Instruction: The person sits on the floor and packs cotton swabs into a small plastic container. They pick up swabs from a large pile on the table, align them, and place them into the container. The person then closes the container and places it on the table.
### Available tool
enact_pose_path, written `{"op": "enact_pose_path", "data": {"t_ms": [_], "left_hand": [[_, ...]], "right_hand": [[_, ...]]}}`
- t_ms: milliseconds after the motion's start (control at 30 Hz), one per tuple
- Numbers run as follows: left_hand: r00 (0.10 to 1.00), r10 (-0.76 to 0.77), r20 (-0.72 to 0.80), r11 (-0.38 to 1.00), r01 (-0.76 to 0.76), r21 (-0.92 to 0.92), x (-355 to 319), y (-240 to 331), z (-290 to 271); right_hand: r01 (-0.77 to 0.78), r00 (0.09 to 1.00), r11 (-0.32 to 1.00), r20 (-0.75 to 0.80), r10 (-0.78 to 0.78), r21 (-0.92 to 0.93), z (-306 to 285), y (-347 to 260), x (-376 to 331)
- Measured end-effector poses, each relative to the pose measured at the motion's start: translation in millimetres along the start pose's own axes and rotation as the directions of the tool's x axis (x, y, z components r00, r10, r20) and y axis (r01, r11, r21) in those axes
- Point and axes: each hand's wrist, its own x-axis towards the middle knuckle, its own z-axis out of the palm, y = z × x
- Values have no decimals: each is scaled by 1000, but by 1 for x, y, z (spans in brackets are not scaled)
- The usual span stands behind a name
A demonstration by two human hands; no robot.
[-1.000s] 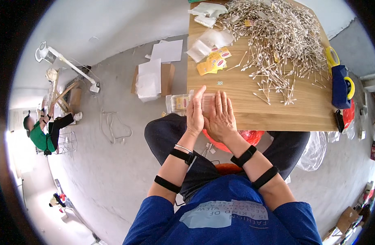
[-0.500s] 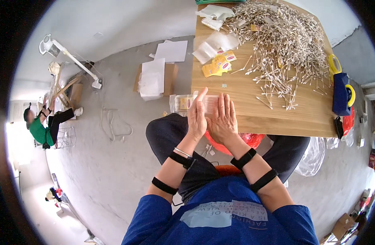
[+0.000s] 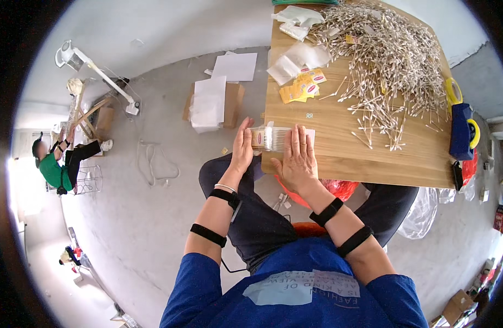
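Observation:
A clear plastic packet of cotton swabs (image 3: 275,139) lies at the table's near left corner, with a yellow card showing at its left end. My left hand (image 3: 242,148) stands on edge at that end, fingers straight and close to the card. Flat on the packet's right part rests my right hand (image 3: 299,161), its fingers stretched out and its thumb spread away. The palm hides part of the swabs beneath. Neither hand is closed around anything.
A big heap of loose cotton swabs (image 3: 391,49) covers the table's far right. Yellow cards (image 3: 301,89) and clear bags (image 3: 298,60) lie at its left. A blue tape dispenser (image 3: 460,131) stands at the right edge. Below the table is a red bag (image 3: 339,189).
My left hand has moved left, from the packet's middle to its left end, uncovering the swabs. My right hand stays on the packet, with its thumb now spread wider.

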Motion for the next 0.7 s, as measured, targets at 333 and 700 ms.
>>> {"op": "enact_pose_path", "data": {"t_ms": [333,700], "left_hand": [[999,41,-23,996,-42,-76,-1,-1,4],[996,69,-49,996,-72,-45,-2,7,-3]], "right_hand": [[-3,999,999,-34,4,42,10,-19,6],[19,994,962,-112,12,271,6,-18,8]]}}
